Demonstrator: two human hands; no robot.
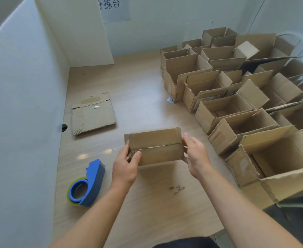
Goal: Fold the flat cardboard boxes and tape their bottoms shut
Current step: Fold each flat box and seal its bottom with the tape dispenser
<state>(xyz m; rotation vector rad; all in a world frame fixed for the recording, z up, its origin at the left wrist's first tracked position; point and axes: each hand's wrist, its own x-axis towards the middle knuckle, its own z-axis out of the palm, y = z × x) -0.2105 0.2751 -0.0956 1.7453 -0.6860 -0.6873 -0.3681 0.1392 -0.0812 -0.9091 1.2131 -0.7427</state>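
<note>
The small box (156,146) is held just above the wooden table (138,86), near the middle of the scene, with its two closed bottom flaps turned up toward the camera and the seam between them running left to right. The left hand (125,167) grips the left end, its thumb pressed on the near flap beside the seam and its fingers wrapped out of sight behind. The right hand (195,154) holds the right end with fingers curled round the edge. The box looks light, thin-walled and worn at the corners; it is probably stiff along its panels but springy at the flaps, which would likely pop open if released. Holding both ends seems sound, since it leaves the seam free for tape. Whether tape already covers the seam cannot be told. The blue tape dispenser (88,185) lies on the table to the near left, a flat cardboard sheet (93,115) lies farther left, and many folded boxes (236,104) stand open-topped to the right.
</note>
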